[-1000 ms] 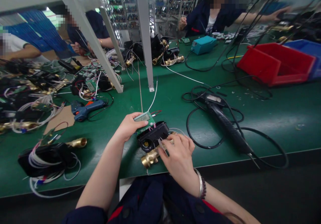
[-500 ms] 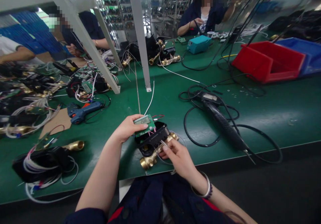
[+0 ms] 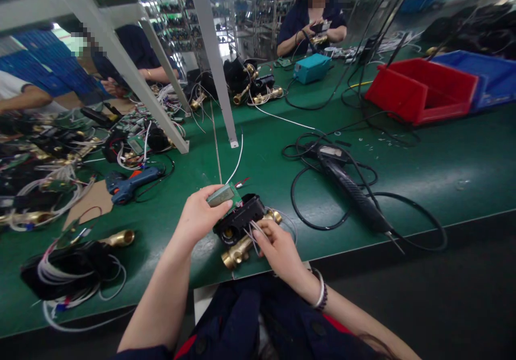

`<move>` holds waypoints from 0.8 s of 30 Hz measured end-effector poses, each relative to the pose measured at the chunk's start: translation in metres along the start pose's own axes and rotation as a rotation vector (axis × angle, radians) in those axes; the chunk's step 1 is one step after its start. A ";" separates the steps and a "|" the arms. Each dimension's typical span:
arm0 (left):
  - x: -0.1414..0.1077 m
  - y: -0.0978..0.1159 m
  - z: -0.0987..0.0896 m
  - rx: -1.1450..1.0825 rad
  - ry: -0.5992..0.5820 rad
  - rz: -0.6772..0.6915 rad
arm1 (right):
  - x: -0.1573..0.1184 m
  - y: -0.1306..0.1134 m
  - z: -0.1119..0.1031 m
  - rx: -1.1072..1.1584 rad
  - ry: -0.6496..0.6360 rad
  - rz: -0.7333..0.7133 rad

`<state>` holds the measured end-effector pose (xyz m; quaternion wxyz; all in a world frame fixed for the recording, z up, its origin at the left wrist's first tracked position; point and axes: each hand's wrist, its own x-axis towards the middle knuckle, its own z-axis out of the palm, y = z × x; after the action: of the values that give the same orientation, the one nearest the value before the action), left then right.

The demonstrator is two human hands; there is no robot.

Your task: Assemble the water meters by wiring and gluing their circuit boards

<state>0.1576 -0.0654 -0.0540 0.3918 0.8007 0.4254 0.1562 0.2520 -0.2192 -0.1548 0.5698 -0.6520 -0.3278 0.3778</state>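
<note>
Near the bench's front edge lies a brass pipe fitting [image 3: 237, 252] with an open black housing [image 3: 237, 219] above it. My left hand [image 3: 203, 209] grips a green circuit board with a display [image 3: 228, 194], thumb on top and fingers hidden beneath. The board is tilted over the housing's far left side, and a short red wire sticks out at its far edge. Thin grey cables [image 3: 253, 233] run along the housing's near side, pinched between the thumb and fingers of my right hand [image 3: 278, 244].
To the right rests a black handheld tool with a metal tip [image 3: 355, 193] and a looped cord. Red [image 3: 419, 94] and blue bins stand behind it. A blue glue gun [image 3: 135, 184] and another wired brass assembly [image 3: 76, 260] lie left. Metal posts [image 3: 212, 59] rise ahead; co-workers sit beyond.
The view has shifted slightly. My left hand has tipped the circuit board, so its display digits no longer read clearly. My right hand still holds the cables. The co-worker opposite has brought both hands together.
</note>
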 end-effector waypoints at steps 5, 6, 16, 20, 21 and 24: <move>0.001 -0.002 0.000 0.004 0.025 0.014 | 0.011 -0.005 0.003 0.046 -0.022 0.021; 0.001 -0.002 0.000 -0.003 0.022 0.011 | 0.013 -0.005 0.003 0.043 -0.030 0.031; 0.003 -0.004 0.001 -0.001 -0.083 -0.028 | 0.015 -0.013 -0.011 -0.085 -0.083 0.093; 0.003 -0.004 -0.001 -0.020 -0.068 -0.033 | 0.012 -0.011 -0.015 0.008 -0.051 0.102; 0.003 -0.004 -0.001 -0.034 -0.073 -0.041 | 0.010 -0.009 -0.015 0.033 -0.027 0.109; 0.006 -0.008 -0.002 -0.128 -0.119 -0.083 | 0.009 -0.006 -0.011 0.104 0.032 0.129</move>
<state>0.1555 -0.0571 -0.0591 0.4728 0.7635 0.4235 0.1189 0.2663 -0.2165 -0.1492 0.5827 -0.6473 -0.2556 0.4197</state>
